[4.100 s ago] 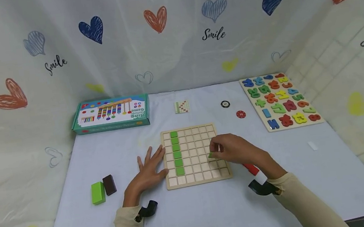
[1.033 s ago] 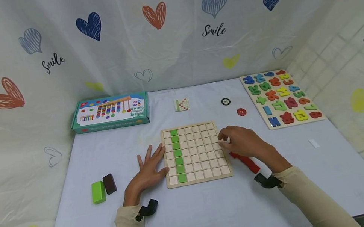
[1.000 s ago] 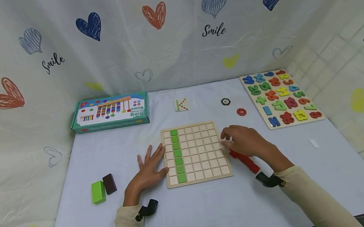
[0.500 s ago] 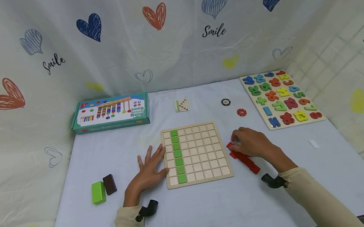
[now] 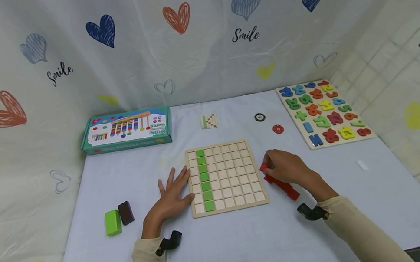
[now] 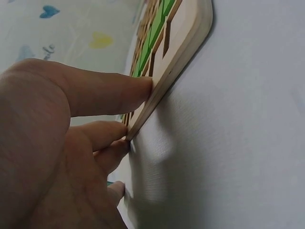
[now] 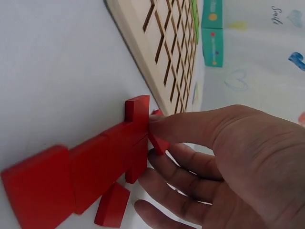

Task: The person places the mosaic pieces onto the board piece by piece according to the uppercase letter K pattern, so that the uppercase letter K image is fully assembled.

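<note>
A wooden grid board (image 5: 234,209) lies mid-table, with a column of green tiles (image 5: 206,186) in its second column from the left. My left hand (image 5: 172,197) is spread along the board's left edge; its thumb and fingertips touch the rim in the left wrist view. To the right of the board, my right hand (image 5: 287,166) is over a loose row of red tiles (image 5: 289,191). In the right wrist view its thumb and fingers pinch one red tile (image 7: 158,139) beside the others. Part of that tile is hidden by the thumb.
A green block (image 5: 113,223) and a dark brown block (image 5: 125,213) stand at left. Behind are a game box (image 5: 127,131), a patterned card (image 5: 209,121), black (image 5: 259,117) and red (image 5: 278,129) discs and a letter puzzle (image 5: 326,113). A white piece (image 5: 362,165) lies at right.
A green tile pinched in my right hand earlier is gone from it, and the column's bottom square is now green. That hand has moved right to the red tiles. My left hand stays put.
</note>
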### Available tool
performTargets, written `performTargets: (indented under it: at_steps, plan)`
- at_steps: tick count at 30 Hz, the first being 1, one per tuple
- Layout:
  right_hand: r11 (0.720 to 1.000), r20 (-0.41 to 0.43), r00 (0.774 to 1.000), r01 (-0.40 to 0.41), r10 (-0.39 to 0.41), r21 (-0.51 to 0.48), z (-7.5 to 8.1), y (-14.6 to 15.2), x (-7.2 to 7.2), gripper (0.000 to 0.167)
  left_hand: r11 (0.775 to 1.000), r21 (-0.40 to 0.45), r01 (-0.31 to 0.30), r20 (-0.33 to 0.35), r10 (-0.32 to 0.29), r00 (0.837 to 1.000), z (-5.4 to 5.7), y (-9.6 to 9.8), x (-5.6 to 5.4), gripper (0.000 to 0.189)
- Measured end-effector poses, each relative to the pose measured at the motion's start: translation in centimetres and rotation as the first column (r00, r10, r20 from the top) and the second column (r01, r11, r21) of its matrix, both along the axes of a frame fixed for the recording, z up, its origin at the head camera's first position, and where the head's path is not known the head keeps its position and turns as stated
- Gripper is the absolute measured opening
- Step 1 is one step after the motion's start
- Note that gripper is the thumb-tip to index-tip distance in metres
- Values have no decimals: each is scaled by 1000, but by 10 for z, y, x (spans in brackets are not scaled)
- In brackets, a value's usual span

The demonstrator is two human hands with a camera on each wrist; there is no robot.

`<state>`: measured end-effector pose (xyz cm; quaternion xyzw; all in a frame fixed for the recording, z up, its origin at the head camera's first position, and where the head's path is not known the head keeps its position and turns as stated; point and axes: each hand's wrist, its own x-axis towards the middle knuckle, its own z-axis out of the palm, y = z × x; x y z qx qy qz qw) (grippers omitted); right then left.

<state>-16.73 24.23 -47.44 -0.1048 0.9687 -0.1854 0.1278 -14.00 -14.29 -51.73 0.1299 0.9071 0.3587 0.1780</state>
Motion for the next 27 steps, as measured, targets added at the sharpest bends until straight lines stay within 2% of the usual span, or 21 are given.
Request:
performTargets:
  at_steps: [10, 15, 19, 23, 27]
  plan:
    - [1000, 10, 1000, -10, 10, -15, -3, -8, -2, 17, 1000, 27, -16, -2, 16, 1000, 1, 0, 0, 83]
    - [999, 5, 1000, -31, 31, -22, 5, -5, -4, 17, 1000, 20, -6, -6, 7, 1000, 2, 0, 0, 83]
    - [998, -30, 998, -48, 47, -48, 13, -8, -8, 21, 1000, 21, -4, -7, 4, 1000, 2, -1, -1, 83]
    - [993, -74, 995, -74, 67, -94, 19, -21, -12, 24, 1000, 21, -5, 1, 5, 1000, 1, -1, -1, 84]
    - [982, -99, 989, -126, 113, -139, 25, -46, -16, 19, 1000, 20, -1, 4, 1, 1000, 1, -2, -1, 83]
